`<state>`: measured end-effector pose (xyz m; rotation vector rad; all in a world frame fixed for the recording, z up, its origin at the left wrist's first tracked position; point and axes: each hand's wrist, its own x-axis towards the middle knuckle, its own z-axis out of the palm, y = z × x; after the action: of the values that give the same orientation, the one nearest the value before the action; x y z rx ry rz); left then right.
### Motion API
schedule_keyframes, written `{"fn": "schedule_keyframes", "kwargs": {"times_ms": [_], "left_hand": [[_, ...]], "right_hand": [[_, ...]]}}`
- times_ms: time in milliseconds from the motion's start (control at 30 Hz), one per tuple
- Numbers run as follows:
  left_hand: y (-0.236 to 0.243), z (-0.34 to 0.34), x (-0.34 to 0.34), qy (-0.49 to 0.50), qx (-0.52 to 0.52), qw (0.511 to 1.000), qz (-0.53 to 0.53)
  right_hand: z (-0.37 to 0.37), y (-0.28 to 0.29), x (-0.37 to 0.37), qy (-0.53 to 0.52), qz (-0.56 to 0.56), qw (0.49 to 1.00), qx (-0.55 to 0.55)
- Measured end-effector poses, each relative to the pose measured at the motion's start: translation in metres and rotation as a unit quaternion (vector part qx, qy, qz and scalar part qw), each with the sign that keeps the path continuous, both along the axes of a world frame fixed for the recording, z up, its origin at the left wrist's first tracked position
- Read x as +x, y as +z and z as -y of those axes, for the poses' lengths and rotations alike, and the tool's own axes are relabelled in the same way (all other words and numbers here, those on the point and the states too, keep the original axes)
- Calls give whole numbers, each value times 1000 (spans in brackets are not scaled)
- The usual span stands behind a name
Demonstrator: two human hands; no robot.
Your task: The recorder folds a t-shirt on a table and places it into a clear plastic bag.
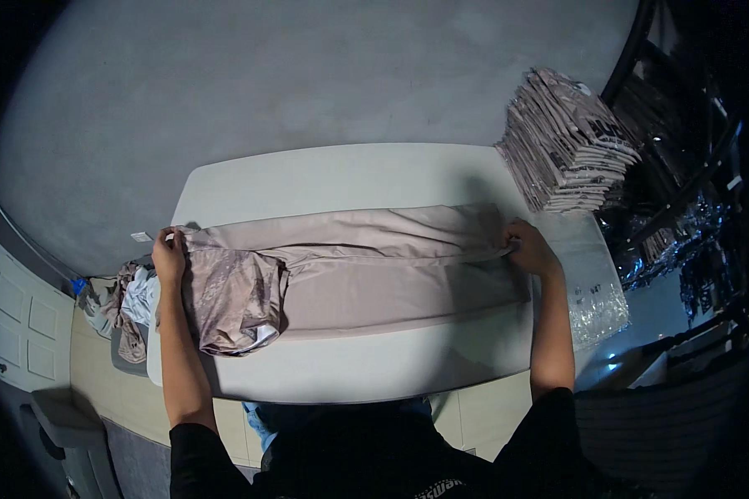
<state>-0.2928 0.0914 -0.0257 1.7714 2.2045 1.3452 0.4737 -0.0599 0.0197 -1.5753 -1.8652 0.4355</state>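
A beige shirt (366, 291) lies stretched across the white table (308, 370), one long side folded inward over the rest. Its patterned sleeve (233, 291), in mottled brown and pink, rests doubled over at the left end. My left hand (169, 254) pinches the shirt's far left corner between thumb and fingers. At the opposite end, my right hand (531, 248) is closed on the shirt's right edge, bunching the cloth a little there. Creases run along the folded strip between both hands.
A tall stack of folded shirts in clear plastic (566, 145) stands at the table's back right. Clear plastic bags (595, 312) lie along the right edge. Left of the table is a heap of clothes (133, 303). A grey wall (308, 83) rises behind.
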Motion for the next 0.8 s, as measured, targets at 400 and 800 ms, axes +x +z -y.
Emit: {"fn": "schedule_keyframes", "kwargs": {"times_ms": [400, 800], "left_hand": [[96, 136, 209, -363, -41, 915, -169], [51, 108, 197, -262, 32, 952, -156]], "right_hand": [[7, 13, -8, 33, 87, 994, -57], [-1, 12, -10, -38, 17, 994, 104]]}}
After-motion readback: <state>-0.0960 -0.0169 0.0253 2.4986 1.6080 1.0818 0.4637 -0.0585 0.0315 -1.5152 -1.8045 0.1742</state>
